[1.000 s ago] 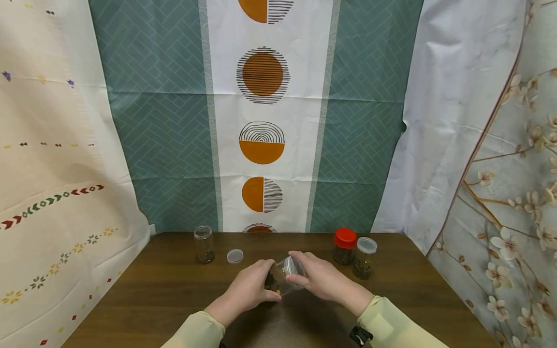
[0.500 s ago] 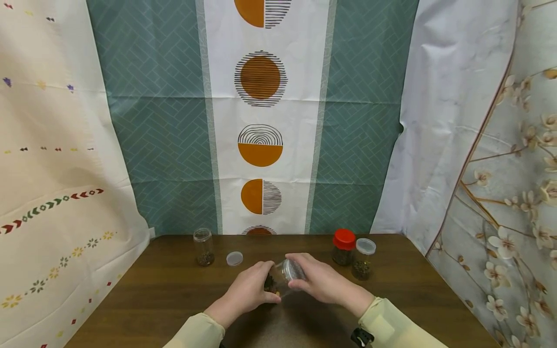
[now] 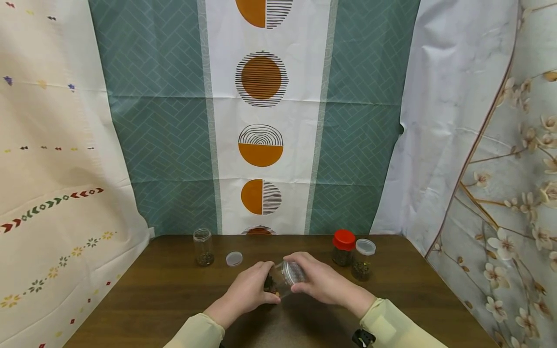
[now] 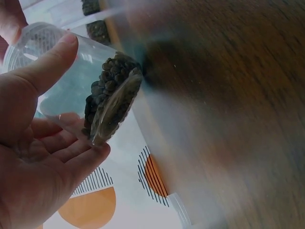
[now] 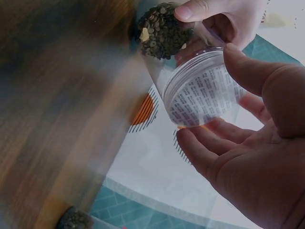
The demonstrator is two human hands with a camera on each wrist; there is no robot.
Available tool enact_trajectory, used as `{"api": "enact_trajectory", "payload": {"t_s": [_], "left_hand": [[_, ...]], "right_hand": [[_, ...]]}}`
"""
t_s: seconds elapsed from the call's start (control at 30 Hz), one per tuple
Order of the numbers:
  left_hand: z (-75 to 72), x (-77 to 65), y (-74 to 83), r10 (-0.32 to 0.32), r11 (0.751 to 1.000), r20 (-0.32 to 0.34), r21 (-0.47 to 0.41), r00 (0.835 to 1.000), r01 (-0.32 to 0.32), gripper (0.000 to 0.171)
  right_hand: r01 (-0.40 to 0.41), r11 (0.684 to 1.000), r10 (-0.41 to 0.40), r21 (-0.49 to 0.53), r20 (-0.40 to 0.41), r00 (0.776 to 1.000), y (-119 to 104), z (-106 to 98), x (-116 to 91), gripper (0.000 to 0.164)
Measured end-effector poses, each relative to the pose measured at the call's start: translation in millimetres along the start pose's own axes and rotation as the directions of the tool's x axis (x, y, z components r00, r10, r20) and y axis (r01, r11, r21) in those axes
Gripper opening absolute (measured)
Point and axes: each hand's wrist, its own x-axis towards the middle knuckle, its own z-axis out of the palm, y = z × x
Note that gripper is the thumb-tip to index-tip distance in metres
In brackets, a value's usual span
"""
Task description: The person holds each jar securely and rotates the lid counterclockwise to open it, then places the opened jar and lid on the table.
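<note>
A clear plastic jar lies tilted between both hands, its screw lid facing right. The lid is see-through with fine printed text. Small dark pellets and a few pale bits gather at the jar's base. My left hand holds the jar body, thumb on one side and fingers on the other, as the left wrist view shows. My right hand grips the lid between thumb and fingertips. In the right wrist view the left thumb presses near the jar's base.
On the brown wooden table, an uncovered clear jar stands at the back left beside a loose translucent lid. At the back right stand a red-lidded jar and a clear-lidded jar. Patterned cloths hang behind.
My right hand has turned slightly on the lid, its thumb shifting downward. The left hand keeps its hold on the jar. The head view has tipped a little.
</note>
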Motion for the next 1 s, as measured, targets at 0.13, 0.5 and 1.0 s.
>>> {"api": "enact_trajectory", "payload": {"t_s": [0.13, 0.5, 1.0], "left_hand": [[0.6, -0.1, 0.4, -0.004, 1.0, 0.001, 0.0, 1.0, 0.004, 0.086], [2.3, -2.6, 10.8, 0.035, 0.997, -0.008, 0.074, 0.999, -0.034, 0.088], [-0.8, -2.4, 9.3, 0.033, 0.998, -0.012, 0.049, 0.999, -0.032, 0.086]], "right_hand": [[-0.009, 1.0, 0.009, 0.009, -0.006, 1.0, -0.5, -0.8, 1.3, 0.068], [-0.235, 0.967, 0.227, -0.097, -0.081, 0.97, -10.1, 1.9, 6.1, 0.064], [-0.127, 0.988, 0.122, -0.093, -0.058, 0.991, 39.0, 22.3, 10.9, 0.077]]}}
